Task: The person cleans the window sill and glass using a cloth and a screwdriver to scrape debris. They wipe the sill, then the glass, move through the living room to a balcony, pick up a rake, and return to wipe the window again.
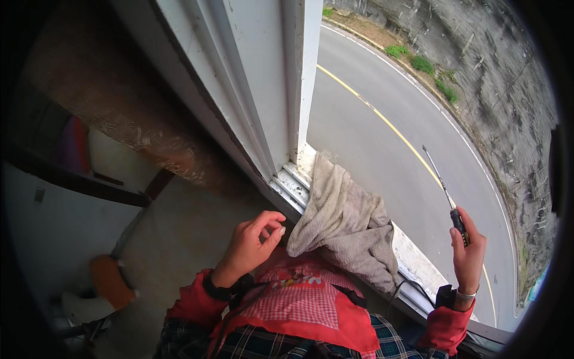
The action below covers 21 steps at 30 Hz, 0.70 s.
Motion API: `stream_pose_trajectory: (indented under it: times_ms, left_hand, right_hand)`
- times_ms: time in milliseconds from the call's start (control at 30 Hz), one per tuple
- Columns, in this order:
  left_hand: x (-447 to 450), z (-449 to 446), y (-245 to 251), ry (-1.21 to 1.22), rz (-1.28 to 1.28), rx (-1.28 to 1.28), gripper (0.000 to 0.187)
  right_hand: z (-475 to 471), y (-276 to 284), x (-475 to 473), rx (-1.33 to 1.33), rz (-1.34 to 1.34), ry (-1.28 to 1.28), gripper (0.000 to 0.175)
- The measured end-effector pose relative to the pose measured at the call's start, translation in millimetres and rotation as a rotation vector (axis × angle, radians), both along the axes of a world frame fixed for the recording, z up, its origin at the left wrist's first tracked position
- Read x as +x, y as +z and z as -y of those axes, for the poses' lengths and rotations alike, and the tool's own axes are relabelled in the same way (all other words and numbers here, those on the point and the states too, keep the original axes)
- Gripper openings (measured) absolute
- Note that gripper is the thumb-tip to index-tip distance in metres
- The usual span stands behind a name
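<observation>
My right hand [468, 256] grips the black handle of a screwdriver [441, 184], whose long metal shaft points up and away over the road outside the window. My left hand [251, 244] is raised with bent fingers, thumb and forefinger a little apart, and nothing shows between them. Just right of it a grey-beige cloth [350, 224] lies draped and crumpled over the sliding window's sill. Left of the cloth, part of the metal window track [291, 186] shows, with dark dirt in its grooves.
A white window frame [260, 80] rises beside the opening. Outside, far below, a curved road [381, 148] runs along a grey rock wall [502, 89]. A dark cable [417, 287] loops over the sill near my right wrist. Indoors, an orange object [110, 280] stands low at the left.
</observation>
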<state>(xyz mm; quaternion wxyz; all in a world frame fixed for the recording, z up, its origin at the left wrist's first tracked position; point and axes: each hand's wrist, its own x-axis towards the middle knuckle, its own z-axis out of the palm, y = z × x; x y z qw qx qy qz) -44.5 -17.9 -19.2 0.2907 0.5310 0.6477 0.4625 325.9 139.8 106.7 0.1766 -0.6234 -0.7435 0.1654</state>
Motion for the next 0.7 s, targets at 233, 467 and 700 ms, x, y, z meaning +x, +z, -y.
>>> stream_pose_trajectory:
  times_ms: [233, 467, 700]
  left_hand:
    - [6.0, -23.8, 14.7, 0.103, -0.193, -0.034, 0.022]
    - [21.5, -32.6, 9.6, 0.207, -0.522, -0.194, 0.022]
    - [24.6, -32.1, 5.4, 0.24, -0.562, -0.171, 0.021]
  right_hand:
    - [35.8, -21.0, 7.1, -0.055, -0.22, 0.176, 0.044]
    - [66.3, -47.5, 7.1, -0.212, -0.404, 0.167, 0.046]
    - [74.4, -45.2, 10.7, -0.227, -0.46, 0.239, 0.047]
